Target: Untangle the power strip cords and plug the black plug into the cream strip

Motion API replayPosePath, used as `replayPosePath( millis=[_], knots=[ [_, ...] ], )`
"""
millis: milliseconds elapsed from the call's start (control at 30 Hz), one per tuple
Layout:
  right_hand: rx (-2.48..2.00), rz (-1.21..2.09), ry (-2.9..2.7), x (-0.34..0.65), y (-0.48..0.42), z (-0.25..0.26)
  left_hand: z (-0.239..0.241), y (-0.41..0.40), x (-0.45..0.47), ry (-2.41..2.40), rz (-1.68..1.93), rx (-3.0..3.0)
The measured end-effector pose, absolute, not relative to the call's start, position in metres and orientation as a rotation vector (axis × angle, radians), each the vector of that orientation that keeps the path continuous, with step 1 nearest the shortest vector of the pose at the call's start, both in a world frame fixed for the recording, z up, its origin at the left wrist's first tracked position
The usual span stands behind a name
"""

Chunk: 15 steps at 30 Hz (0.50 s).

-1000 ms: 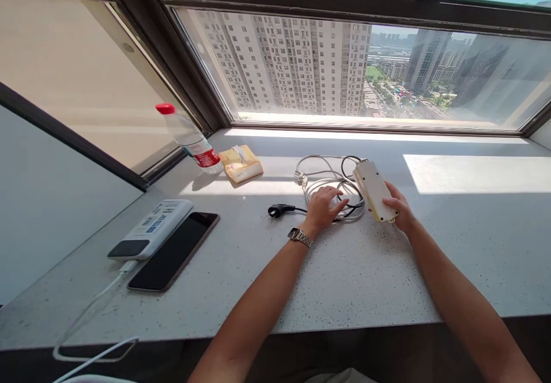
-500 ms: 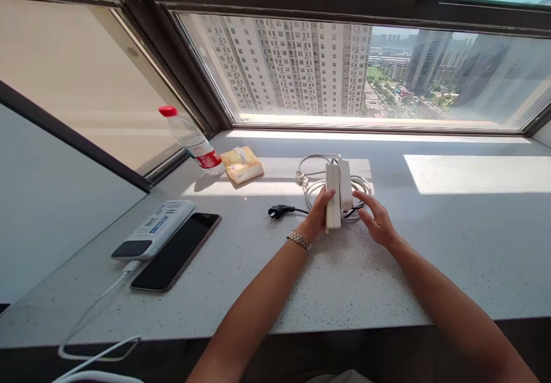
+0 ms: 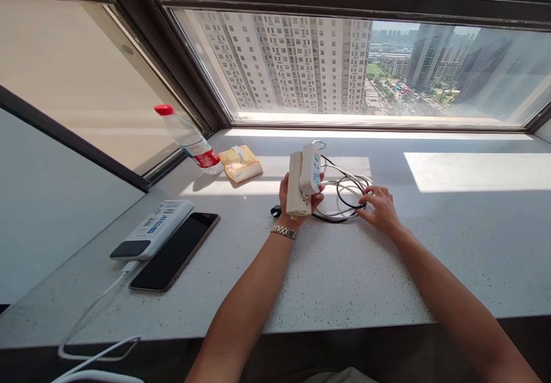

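Note:
My left hand (image 3: 294, 206) grips two white power strips (image 3: 303, 179) held upright together above the speckled sill (image 3: 344, 274). Their white and black cords (image 3: 344, 196) lie coiled on the sill just to the right. My right hand (image 3: 379, 211) rests on the coil with its fingers spread over the cords. A black plug (image 3: 275, 212) pokes out behind my left hand. A metal watch (image 3: 283, 232) sits on my left wrist.
At the left lie a black phone (image 3: 174, 251) and a white power bank (image 3: 150, 229) with a white cable (image 3: 97, 325) running off the front edge. A red-capped water bottle (image 3: 189, 139) and a yellow tissue pack (image 3: 240, 163) stand near the window frame.
The power strip went from my right hand to my left, which lifted both strips upright and moved them left. My right hand dropped onto the coiled cords.

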State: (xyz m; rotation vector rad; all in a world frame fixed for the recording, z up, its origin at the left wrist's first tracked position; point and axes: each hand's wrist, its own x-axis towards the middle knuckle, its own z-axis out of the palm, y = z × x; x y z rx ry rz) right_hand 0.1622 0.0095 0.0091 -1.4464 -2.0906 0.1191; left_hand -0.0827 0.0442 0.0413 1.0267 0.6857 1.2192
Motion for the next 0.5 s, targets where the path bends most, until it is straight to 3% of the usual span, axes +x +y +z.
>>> replayPosePath(
  millis=[267, 500],
  knots=[
    [-1.567, -0.303, -1.679, 0.194, 0.024, 0.010, 0.058, 0.042, -0.100, 0.336, 1.358, 0.677],
    [-1.839, -0.109, -1.034, 0.269, 0.042, 0.002, 0.066, 0.040, -0.118, 0.306, 1.435, 0.652]
  ],
)
